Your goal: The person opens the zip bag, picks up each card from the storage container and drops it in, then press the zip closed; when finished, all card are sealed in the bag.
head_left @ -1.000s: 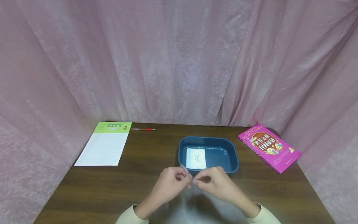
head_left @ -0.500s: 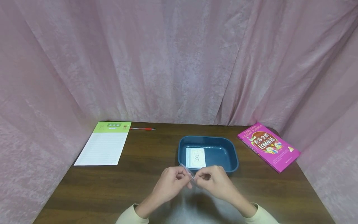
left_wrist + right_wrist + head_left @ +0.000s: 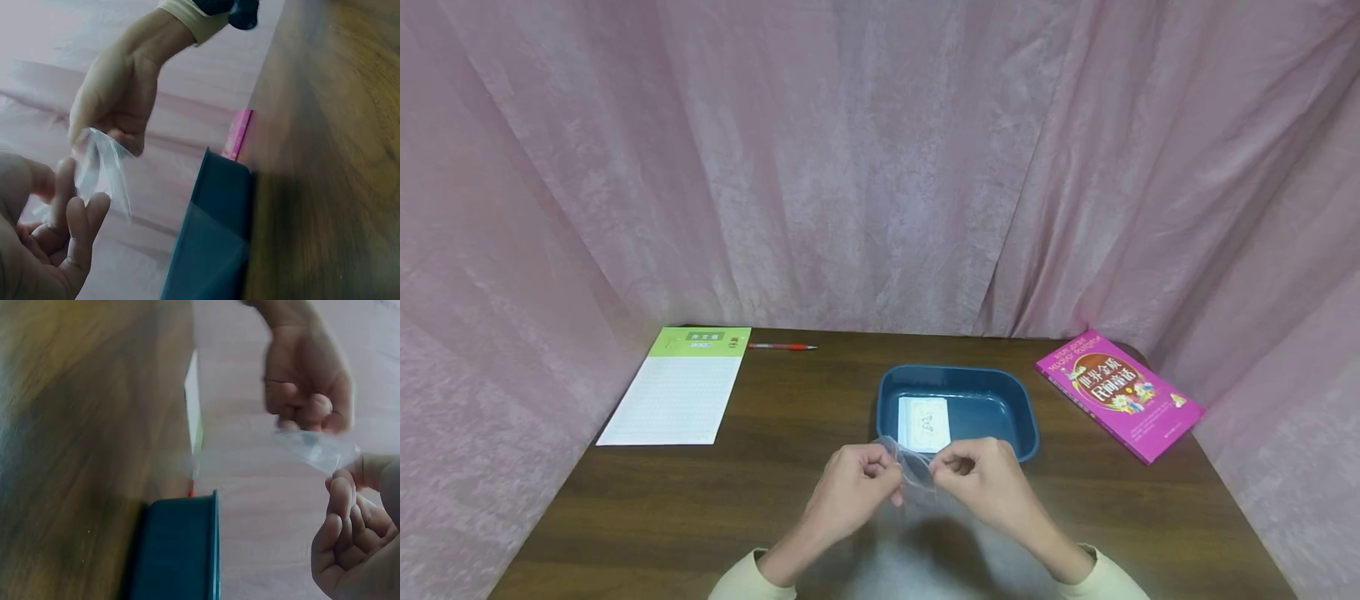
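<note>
Between my two hands a clear plastic bag (image 3: 916, 468) is stretched, its mouth spread apart above the table's near side. My left hand (image 3: 856, 485) pinches one edge of it between thumb and fingers. The opposite edge is pinched by my right hand (image 3: 981, 483). In the right wrist view the bag (image 3: 320, 450) spans the gap between the fingertips of both hands. Just beyond the hands stands a dark blue tray (image 3: 996, 417). A small stack of white printed cards or packets (image 3: 925, 423) lies in its left part; the exact kind is unclear.
At the left lies a writing pad (image 3: 673, 396) with a green header, and a red pen (image 3: 782, 347) touches or nearly touches its top right. A pink book (image 3: 1122, 396) lies right of the tray. Pink curtains (image 3: 880, 167) hang behind the wooden table (image 3: 700, 508).
My hands have drawn slightly apart, the right one shifting to the right. The plastic bag has gone from a narrow folded strip to a spread, opened mouth.
</note>
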Tool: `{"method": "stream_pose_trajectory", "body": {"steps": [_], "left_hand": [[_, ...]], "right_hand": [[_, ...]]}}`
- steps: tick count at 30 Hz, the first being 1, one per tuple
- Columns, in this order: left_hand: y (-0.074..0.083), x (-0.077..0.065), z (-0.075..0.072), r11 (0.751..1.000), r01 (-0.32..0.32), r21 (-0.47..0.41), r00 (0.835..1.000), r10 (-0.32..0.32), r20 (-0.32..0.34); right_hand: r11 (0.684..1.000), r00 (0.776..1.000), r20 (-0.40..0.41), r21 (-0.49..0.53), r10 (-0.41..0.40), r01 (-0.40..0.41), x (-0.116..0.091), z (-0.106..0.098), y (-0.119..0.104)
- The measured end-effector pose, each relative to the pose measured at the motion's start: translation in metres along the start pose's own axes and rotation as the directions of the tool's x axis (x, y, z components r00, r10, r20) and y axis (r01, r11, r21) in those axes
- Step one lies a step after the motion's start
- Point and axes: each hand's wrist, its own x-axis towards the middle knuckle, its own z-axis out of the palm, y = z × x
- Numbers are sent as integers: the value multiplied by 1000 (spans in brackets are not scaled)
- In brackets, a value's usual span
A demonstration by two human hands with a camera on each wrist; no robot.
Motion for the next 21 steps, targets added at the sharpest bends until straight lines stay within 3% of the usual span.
{"method": "stream_pose_trajectory", "body": {"steps": [6,13,21], "left_hand": [[6,-2,1,1000,-7,27,1000,8,-30],[5,3,1,993,-38,109,993,50,-105],[5,8,-1,987,-84,137,988,101,-116]], "right_hand": [[1000,998,56,-6,21,-21,1,-4,-1],[999,992,124,-22,-37,40,-1,0,1],[997,978,198,-23,-66,72,0,-1,0]]}}
